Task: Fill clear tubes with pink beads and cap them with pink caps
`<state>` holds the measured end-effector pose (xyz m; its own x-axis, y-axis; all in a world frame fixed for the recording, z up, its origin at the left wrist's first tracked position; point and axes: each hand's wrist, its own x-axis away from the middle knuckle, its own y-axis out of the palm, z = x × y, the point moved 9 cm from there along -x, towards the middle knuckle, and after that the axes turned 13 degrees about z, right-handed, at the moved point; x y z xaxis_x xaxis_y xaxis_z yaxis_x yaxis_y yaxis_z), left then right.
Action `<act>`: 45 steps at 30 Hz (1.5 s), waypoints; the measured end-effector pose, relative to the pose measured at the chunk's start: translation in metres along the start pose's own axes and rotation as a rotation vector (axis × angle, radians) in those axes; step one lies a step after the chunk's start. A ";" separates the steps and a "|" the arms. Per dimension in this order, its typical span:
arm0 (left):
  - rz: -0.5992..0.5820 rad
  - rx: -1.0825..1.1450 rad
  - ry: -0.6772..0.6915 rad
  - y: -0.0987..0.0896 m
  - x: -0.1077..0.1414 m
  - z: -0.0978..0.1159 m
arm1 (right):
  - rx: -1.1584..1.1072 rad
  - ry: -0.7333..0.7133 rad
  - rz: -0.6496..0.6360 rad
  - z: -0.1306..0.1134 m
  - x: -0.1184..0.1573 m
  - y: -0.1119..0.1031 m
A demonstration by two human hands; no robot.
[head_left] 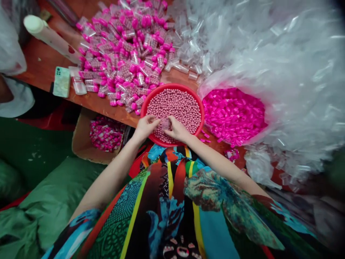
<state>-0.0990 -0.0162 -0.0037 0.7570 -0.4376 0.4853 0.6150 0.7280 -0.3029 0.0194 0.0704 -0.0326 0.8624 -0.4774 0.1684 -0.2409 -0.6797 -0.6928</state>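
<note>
A red basin (202,114) of small pink balls (175,102) stands at the table's front edge, right before me. Over it, my right hand (177,130) grips a small clear plastic bottle (165,124) between thumb and fingers, with pink balls showing through its wall. My left hand (147,126) is closed in a pinch at the bottle's left end; what its fingertips hold is too small to make out. To the basin's left lies a big heap of filled clear bottles with pink caps (129,54). Loose pink caps (234,117) fill an opened plastic bag (265,108) on the right.
Clear empty tubes (196,39) and large plastic bags (291,64) cover the right side. A phone (61,82), a small clear packet (78,81) and a white cylinder (51,37) are at left. Below the edge stands a cardboard box (81,140) of pink-wrapped pieces.
</note>
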 end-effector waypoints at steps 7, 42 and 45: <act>-0.049 -0.732 0.258 0.081 0.020 0.013 | 0.246 0.399 0.016 0.033 0.016 -0.026; -0.103 0.464 0.153 0.103 0.020 0.024 | -0.392 0.585 0.649 0.160 0.108 -0.143; -0.184 0.537 0.083 0.109 0.027 0.032 | -0.535 0.469 0.609 0.119 0.066 -0.158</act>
<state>-0.0188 0.0686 0.0024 0.6766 -0.6064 0.4177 0.5560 0.7927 0.2501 0.1674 0.2126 0.0051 0.2808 -0.9320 0.2292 -0.8655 -0.3490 -0.3592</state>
